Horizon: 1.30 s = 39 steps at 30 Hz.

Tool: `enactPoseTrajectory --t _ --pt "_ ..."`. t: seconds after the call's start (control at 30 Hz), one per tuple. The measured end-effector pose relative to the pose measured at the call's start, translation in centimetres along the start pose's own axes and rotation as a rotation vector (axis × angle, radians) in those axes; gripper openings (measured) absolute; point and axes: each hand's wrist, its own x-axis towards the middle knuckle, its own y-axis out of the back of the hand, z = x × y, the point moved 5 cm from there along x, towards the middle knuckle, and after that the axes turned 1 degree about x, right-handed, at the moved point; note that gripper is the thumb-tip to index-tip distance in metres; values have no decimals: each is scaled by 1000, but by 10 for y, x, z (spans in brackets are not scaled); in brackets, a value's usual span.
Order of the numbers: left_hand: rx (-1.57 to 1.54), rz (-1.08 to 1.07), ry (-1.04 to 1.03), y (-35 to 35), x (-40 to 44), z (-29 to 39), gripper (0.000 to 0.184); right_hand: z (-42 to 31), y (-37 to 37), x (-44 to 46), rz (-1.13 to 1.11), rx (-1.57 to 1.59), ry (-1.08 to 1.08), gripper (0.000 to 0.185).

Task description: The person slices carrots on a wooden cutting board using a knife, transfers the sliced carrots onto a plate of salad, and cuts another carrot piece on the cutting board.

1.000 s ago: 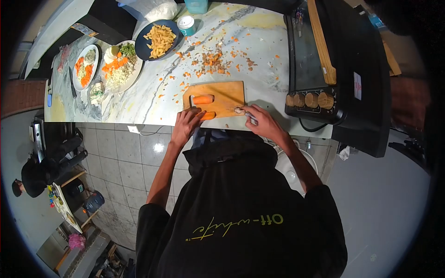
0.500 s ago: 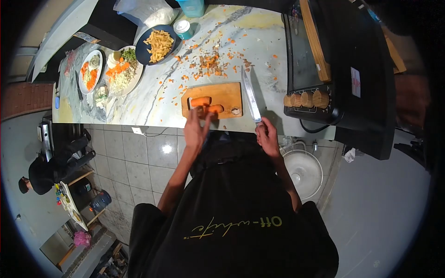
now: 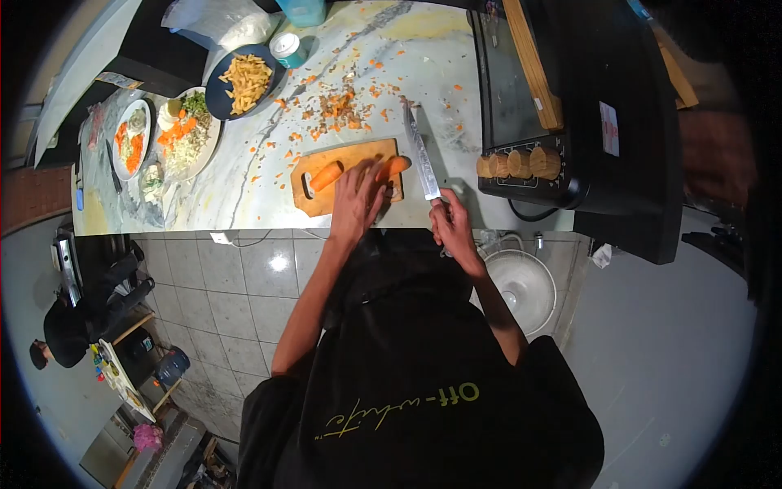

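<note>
My right hand (image 3: 452,220) is closed round the handle of a knife (image 3: 422,159), whose blade points away from me, just right of the wooden cutting board (image 3: 350,155). Over the board, my left hand (image 3: 358,196) has its fingers on a carrot piece (image 3: 393,169) near the right side; its fingertips partly hide that piece. Another carrot piece (image 3: 327,176) lies on the board to the left of my left hand, by the handle slot.
Peelings (image 3: 338,110) are scattered behind the board. Plates of chopped vegetables (image 3: 183,138), a dark bowl of cut fries (image 3: 247,81) and a white-lidded jar (image 3: 287,50) stand left. A black oven (image 3: 603,138) is at right. A person (image 3: 65,330) is far left.
The knife has swung from low at the board's right edge to pointing away, beside the board. My left hand has moved right across the board, and one carrot piece has shifted right with it.
</note>
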Motion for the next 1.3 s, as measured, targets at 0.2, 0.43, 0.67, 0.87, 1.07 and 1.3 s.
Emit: enactPoseTrajectory --t 0.2,0.43,0.67,0.87,1.07,1.3 --pt "147 -234 -176 -32 34 -15 46 6 11 -9 65 -16 -9 23" --pt "82 -230 369 -3 12 -37 42 14 19 -16 168 89 -6 24" --pt "132 -219 -282 13 17 -17 45 13 2 0 133 -10 13 25" --pt "207 -306 -93 1 17 -34 42 -7 -5 1 24 -73 28 28" --pt "128 -157 -8 -14 15 -31 41 -12 -11 -5 -61 -68 -161 38" --pt "-15 -53 161 5 -2 -12 39 -3 -13 -14 -142 -218 -272 42"
